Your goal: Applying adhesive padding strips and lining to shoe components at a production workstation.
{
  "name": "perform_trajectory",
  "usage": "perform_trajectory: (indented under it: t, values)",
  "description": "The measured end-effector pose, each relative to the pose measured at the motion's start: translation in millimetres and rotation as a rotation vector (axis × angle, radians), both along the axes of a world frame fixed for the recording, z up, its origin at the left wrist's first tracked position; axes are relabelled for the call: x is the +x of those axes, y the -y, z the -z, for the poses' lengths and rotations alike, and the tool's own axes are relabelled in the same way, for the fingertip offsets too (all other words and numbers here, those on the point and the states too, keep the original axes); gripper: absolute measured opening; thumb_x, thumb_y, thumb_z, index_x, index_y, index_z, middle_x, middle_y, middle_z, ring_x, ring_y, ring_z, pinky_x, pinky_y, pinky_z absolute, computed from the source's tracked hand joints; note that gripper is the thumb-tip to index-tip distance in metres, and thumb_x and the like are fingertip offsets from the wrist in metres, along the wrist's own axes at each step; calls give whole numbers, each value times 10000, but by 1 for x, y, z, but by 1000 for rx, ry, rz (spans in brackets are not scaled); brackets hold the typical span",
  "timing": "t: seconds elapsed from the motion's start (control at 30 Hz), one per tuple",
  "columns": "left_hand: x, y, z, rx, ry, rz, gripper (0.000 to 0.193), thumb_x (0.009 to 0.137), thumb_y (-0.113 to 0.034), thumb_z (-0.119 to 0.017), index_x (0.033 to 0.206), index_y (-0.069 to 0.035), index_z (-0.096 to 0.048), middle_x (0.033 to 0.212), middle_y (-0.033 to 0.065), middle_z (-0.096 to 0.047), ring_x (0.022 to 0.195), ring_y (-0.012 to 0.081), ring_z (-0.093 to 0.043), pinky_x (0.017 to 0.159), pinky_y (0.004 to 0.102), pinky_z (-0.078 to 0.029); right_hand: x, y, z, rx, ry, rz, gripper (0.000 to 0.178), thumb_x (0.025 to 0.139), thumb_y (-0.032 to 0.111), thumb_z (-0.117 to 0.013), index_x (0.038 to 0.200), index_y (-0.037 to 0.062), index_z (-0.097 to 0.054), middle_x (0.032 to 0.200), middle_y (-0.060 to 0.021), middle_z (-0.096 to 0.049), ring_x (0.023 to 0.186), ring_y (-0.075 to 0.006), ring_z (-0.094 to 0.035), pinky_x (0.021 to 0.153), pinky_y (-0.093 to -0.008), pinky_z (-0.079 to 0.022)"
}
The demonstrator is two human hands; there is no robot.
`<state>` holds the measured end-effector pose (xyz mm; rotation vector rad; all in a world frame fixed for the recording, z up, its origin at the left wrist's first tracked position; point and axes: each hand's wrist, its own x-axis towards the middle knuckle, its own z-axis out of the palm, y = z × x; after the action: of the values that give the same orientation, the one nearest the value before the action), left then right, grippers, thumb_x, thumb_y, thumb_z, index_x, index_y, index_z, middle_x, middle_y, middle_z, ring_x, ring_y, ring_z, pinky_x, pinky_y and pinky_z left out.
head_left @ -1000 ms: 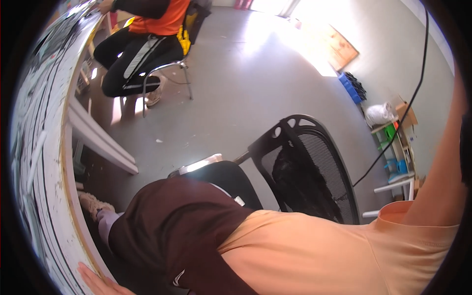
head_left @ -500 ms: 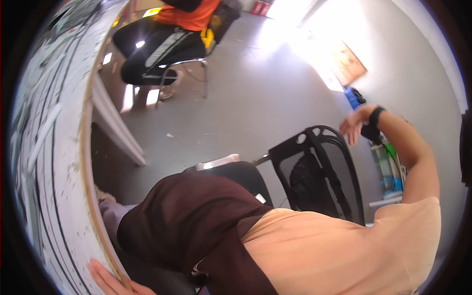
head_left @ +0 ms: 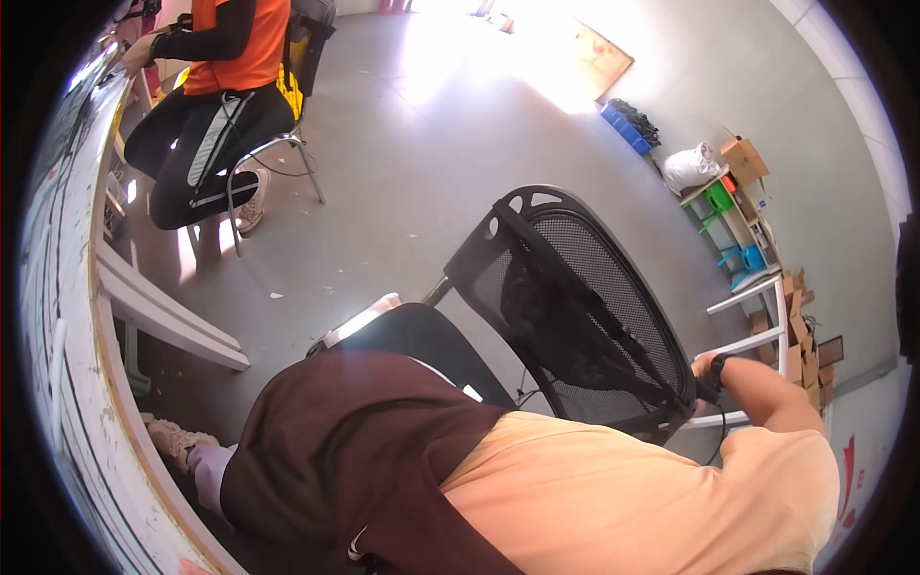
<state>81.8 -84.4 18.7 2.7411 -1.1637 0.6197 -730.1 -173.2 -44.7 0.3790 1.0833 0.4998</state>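
A black mesh-backed office chair [head_left: 613,278] stands at my side, with a dark bag or cloth [head_left: 575,326] against its backrest. My right hand [head_left: 706,368], below a black wristband, is at the outer edge of the backrest and appears closed around the frame; part of its fingers is hidden behind it. Of my left hand [head_left: 195,567], only a fingertip-sized patch shows at the bottom edge, by the white worktable [head_left: 115,422]. My dark apron covers my lap beside the black seat [head_left: 422,335].
A person in an orange vest [head_left: 254,48] sits on a metal-legged chair [head_left: 264,151] at the far left. Along the right wall are a blue crate [head_left: 625,129], a white sack [head_left: 692,166], a small shelf [head_left: 733,206], a white frame [head_left: 747,345] and cardboard boxes [head_left: 805,335].
My right hand has come down from the air onto the chair's backrest. My left hand has mostly left the picture. The view has swung right, showing more of the wall-side things.
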Motion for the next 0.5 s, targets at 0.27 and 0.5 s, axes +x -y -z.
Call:
perform_trajectory:
  t: [0.27,0.5]
  values:
    - [-8,-1,-9,-32,-17,36,465,987,-155,-435,1410,9,-539,1338,253,-585,1192,429,-588,1013,443,-473,87,135,-164,-550,-392,-518,456,969,278,-630,1356,39,-600,625,72,-430,551,-65,-427,513,-223,-353]
    - [-1,-6,1,-69,-63,56,495,961,-149,-448,1421,15,-525,1357,262,-569,1214,428,-574,1034,446,-458,89,337,-316,-1632,-853,-1074,351,876,425,-681,1045,119,-717,726,-31,-665,598,-122,-610,564,-272,-479]
